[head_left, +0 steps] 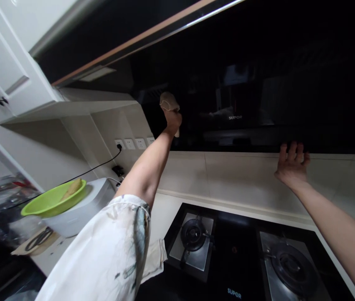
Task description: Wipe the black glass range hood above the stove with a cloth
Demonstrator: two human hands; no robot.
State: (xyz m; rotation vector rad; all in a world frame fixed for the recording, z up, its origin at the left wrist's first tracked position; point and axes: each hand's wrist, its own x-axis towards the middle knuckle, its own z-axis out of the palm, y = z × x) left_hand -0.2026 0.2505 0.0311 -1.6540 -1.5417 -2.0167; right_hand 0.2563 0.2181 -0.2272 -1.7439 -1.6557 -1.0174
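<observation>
My left hand (172, 120) is raised and shut on a beige cloth (168, 101), pressing it against the left part of the glossy black range hood (259, 83). My right hand (292, 162) reaches up to the hood's lower edge, fingers hooked over that edge, holding nothing loose. Below both arms lies a black gas hob with a left burner (193, 234) and a right burner (292, 267).
A green bowl (52, 200) sits on a white appliance (80, 209) at the left, with a black cable running to wall sockets (130, 144). Scissors (38, 240) lie on the counter. White cabinets (5, 71) hang upper left. A cloth (155, 259) lies beside the hob.
</observation>
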